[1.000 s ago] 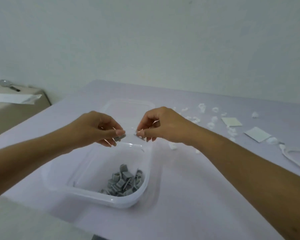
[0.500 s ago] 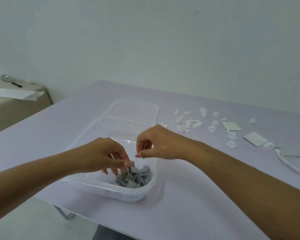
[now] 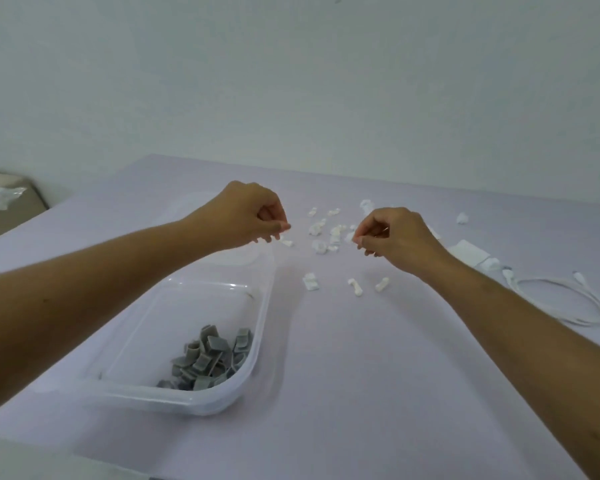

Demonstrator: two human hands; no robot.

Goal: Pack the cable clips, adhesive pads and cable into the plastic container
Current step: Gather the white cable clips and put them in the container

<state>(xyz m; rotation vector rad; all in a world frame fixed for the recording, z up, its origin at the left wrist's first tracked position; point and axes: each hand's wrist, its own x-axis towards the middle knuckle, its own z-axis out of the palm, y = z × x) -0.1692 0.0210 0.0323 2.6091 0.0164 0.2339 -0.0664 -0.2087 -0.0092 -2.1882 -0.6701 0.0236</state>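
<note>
Across a pale lilac worktop (image 3: 361, 375) set against a plain white wall (image 3: 291, 81), white cable clips (image 3: 321, 233) lie scattered at mid-surface. Toward the near left edge sits the clear plastic container (image 3: 222, 400), grey cable clips (image 3: 210, 358) heaped in its near right corner. Adhesive pads (image 3: 470, 252) and the white cable (image 3: 561, 306) lie far right. Both hands hover above the scattered clips: left hand (image 3: 246, 216) and right hand (image 3: 395, 233), each grip pinched nearly closed; whether either holds anything, I cannot tell.
</note>
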